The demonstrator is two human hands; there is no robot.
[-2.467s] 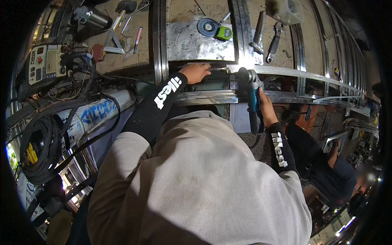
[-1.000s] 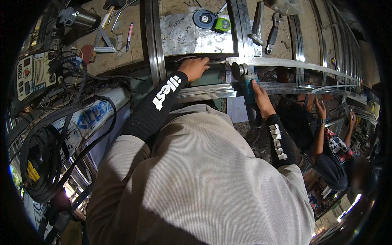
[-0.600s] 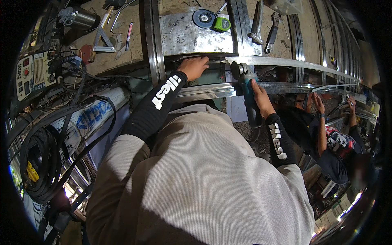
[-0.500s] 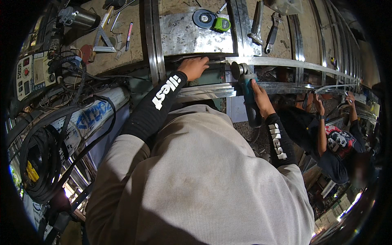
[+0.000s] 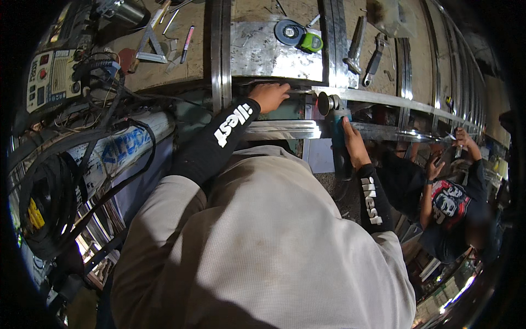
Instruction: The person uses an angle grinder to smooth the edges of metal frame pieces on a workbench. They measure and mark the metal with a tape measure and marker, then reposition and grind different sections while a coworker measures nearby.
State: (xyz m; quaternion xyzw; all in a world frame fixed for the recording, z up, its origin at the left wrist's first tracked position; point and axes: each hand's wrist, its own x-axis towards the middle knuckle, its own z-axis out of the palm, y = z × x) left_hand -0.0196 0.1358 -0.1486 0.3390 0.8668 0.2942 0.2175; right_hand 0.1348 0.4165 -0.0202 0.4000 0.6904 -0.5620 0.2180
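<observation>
My left hand presses flat on the edge of a shiny metal bar that runs across the workbench. My right hand grips the body of a teal angle grinder, whose disc end sits against that bar just right of my left hand. A second polished metal strip lies below, under my left forearm. Both forearms wear black sleeves with white lettering.
A steel sheet carries a cutting disc and a green tape measure. Wrenches lie to the right. A welding machine and coiled cables fill the left. Another person works at the right.
The sparks at the grinder seen 2.5 s ago have stopped. My view shifted slightly; both hands stay at the same bar. The person at the right has raised their hands.
</observation>
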